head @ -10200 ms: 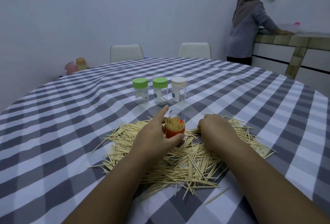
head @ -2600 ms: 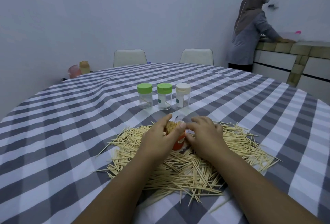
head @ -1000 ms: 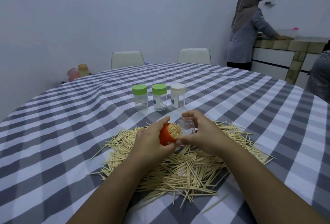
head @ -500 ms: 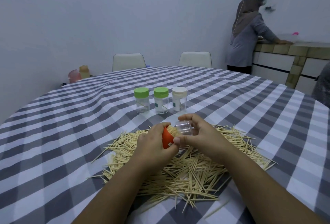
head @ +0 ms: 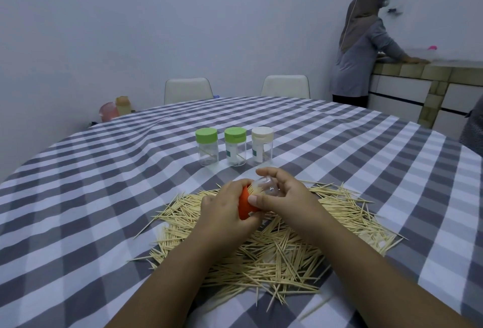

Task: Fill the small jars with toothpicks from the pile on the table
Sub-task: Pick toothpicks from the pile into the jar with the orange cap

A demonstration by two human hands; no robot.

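My left hand (head: 224,208) grips an orange cap (head: 245,207) packed with toothpicks, tipped sideways to the right. My right hand (head: 283,197) holds a clear small jar body (head: 264,188) on its side, its mouth over the toothpick tips. Both hands hover just above the pile of toothpicks (head: 261,238) spread on the checked tablecloth. Beyond the pile stand three closed jars in a row: two with green caps (head: 207,146) (head: 235,147) and one with a white cap (head: 262,144).
The round table (head: 91,197) wears a grey and white checked cloth. Two white chairs (head: 188,90) stand at its far side. A person (head: 362,47) stands at a tiled counter (head: 428,74) at the back right. Pink and orange containers (head: 115,111) sit by the wall.
The clear jar body in my right hand has slid further onto the toothpicks bundled in the orange cap, and both hands have stayed above the pile.
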